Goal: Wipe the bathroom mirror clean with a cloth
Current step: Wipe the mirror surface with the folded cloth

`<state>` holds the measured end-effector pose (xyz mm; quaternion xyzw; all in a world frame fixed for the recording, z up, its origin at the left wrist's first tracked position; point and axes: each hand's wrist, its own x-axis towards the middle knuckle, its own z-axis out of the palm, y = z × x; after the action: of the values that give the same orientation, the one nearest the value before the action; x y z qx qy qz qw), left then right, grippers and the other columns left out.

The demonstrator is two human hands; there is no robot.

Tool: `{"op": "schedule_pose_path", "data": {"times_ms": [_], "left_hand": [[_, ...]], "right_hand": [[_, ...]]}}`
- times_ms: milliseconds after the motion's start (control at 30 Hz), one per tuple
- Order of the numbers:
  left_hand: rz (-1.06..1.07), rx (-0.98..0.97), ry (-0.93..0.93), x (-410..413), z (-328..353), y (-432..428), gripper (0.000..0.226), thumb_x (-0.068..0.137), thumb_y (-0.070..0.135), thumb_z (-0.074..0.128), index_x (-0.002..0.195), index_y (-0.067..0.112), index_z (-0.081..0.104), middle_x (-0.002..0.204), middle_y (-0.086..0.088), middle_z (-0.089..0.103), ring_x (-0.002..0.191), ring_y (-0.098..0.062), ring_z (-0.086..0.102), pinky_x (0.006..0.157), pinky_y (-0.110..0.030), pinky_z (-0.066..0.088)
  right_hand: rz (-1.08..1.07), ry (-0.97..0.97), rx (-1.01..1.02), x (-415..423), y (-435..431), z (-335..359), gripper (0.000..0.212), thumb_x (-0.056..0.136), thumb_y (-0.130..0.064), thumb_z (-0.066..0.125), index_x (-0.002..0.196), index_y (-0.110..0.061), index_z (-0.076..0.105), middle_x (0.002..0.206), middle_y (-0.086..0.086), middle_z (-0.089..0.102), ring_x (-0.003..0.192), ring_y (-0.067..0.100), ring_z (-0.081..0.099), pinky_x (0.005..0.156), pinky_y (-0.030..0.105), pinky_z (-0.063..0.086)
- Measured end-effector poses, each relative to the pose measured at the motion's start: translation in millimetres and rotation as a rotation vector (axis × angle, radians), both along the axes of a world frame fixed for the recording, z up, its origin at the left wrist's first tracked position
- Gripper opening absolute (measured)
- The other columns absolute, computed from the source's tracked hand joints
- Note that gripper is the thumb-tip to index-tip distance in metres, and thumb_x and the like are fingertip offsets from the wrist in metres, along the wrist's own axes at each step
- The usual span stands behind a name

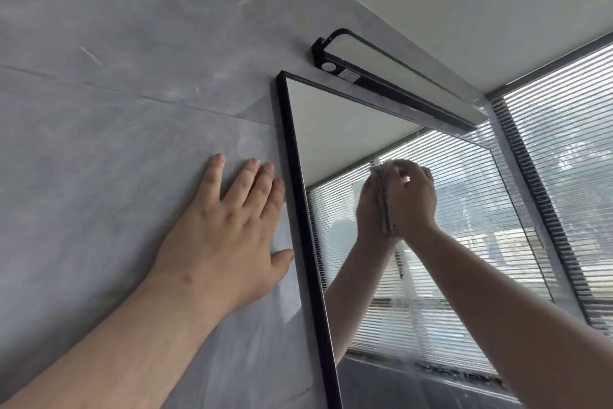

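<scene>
One cloth [384,209] between fingers [419,175] and mirror [331,130]

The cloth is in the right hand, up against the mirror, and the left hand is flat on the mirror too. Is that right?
Not quite. The left hand is not on the mirror. It lies flat on the grey wall, just beside the mirror's black frame. The rest is right: the right hand holds the cloth against the mirror. The head view shows this.
</scene>
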<state>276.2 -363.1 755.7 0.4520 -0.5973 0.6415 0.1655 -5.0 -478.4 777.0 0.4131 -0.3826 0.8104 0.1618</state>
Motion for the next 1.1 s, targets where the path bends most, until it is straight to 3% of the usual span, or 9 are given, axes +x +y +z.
{"op": "schedule_pose_path", "data": {"times_ms": [133, 233, 300, 367, 500, 733, 867, 967, 1100], "left_hand": [[-0.014, 0.028, 0.031, -0.7, 1.0, 1.8, 0.089, 0.092, 0.066, 0.009, 0.154, 0.005, -0.011, 0.164, -0.017, -0.009, 0.152, -0.031, -0.008, 0.116, -0.063, -0.005], [-0.095, 0.066, 0.081, -1.9, 7.8, 8.4, 0.095, 0.081, 0.071, 0.018, 0.154, 0.011, 0.026, 0.160, -0.014, 0.025, 0.149, -0.028, 0.020, 0.117, -0.059, 0.009], [-0.208, 0.050, 0.082, -7.8, 17.9, 11.4, 0.091, 0.073, 0.078, 0.033, 0.139, 0.017, 0.048, 0.144, -0.006, 0.047, 0.134, -0.025, 0.040, 0.113, -0.050, 0.023], [-0.194, 0.087, 0.111, -17.0, 37.4, 10.9, 0.100, 0.067, 0.085, 0.048, 0.140, 0.018, 0.039, 0.145, -0.006, 0.040, 0.134, -0.026, 0.035, 0.111, -0.045, 0.025], [-0.001, 0.142, 0.074, -28.2, 66.5, -0.4, 0.141, 0.057, 0.098, 0.041, 0.155, 0.005, 0.000, 0.164, -0.018, -0.008, 0.151, -0.030, -0.012, 0.120, -0.057, -0.003], [-0.013, 0.103, 0.047, -25.7, 64.6, -15.5, 0.140, 0.055, 0.100, 0.029, 0.156, 0.007, 0.001, 0.165, -0.013, -0.006, 0.152, -0.025, -0.010, 0.119, -0.057, -0.007], [-0.045, 0.107, 0.056, -25.3, 64.6, -16.4, 0.140, 0.054, 0.101, 0.030, 0.156, 0.008, 0.003, 0.166, -0.010, -0.004, 0.152, -0.024, -0.009, 0.120, -0.055, -0.007], [-0.058, 0.104, 0.053, -24.9, 64.3, -15.6, 0.142, 0.052, 0.101, 0.030, 0.156, 0.009, 0.004, 0.166, -0.010, -0.002, 0.152, -0.023, -0.008, 0.120, -0.055, -0.007], [-0.070, 0.097, 0.036, -23.2, 63.9, -14.4, 0.140, 0.054, 0.101, 0.030, 0.156, 0.008, 0.005, 0.166, -0.010, -0.001, 0.153, -0.024, -0.006, 0.120, -0.055, -0.006]], "right_hand": [[0.023, 0.236, -0.132, 42.0, 20.1, -28.7, 0.023, 0.099, -0.026, 0.058, 0.115, -0.021, 0.073, 0.104, -0.014, 0.055, 0.094, -0.007, 0.055, 0.079, 0.012, 0.044], [-0.052, 0.457, -0.302, 72.3, 33.4, -63.5, 0.026, 0.096, -0.021, 0.055, 0.109, -0.012, 0.076, 0.107, -0.011, 0.056, 0.097, -0.015, 0.053, 0.079, 0.008, 0.045], [-0.078, 0.569, -0.348, 81.1, 38.9, -79.4, 0.031, 0.096, -0.021, 0.050, 0.109, -0.009, 0.075, 0.109, -0.004, 0.057, 0.098, -0.016, 0.050, 0.080, 0.006, 0.043], [-0.080, 0.612, -0.352, 82.3, 40.7, -80.3, 0.031, 0.095, -0.020, 0.050, 0.110, -0.008, 0.075, 0.109, -0.003, 0.057, 0.095, -0.013, 0.050, 0.080, 0.002, 0.040], [-0.039, 0.456, -0.260, 64.6, 28.6, -40.9, 0.023, 0.094, -0.010, 0.061, 0.112, -0.015, 0.075, 0.104, -0.011, 0.055, 0.091, -0.016, 0.052, 0.078, 0.001, 0.038], [-0.038, -0.056, 0.040, -25.3, -15.5, 9.9, 0.028, 0.098, -0.025, 0.055, 0.119, -0.017, 0.071, 0.112, 0.000, 0.057, 0.105, 0.019, 0.057, 0.083, 0.021, 0.033], [0.038, 0.069, -0.080, 5.3, -1.5, 6.1, 0.022, 0.098, -0.022, 0.060, 0.116, -0.018, 0.073, 0.104, -0.008, 0.054, 0.097, 0.005, 0.058, 0.081, 0.020, 0.041], [0.028, 0.308, -0.239, 53.8, 22.7, -4.9, 0.018, 0.095, -0.014, 0.063, 0.108, -0.016, 0.076, 0.101, -0.009, 0.056, 0.089, -0.012, 0.054, 0.079, 0.007, 0.041], [-0.008, 0.500, -0.325, 83.5, 39.8, -43.6, 0.026, 0.093, -0.020, 0.056, 0.110, -0.016, 0.076, 0.104, -0.012, 0.055, 0.093, -0.009, 0.056, 0.079, 0.007, 0.042]]}}
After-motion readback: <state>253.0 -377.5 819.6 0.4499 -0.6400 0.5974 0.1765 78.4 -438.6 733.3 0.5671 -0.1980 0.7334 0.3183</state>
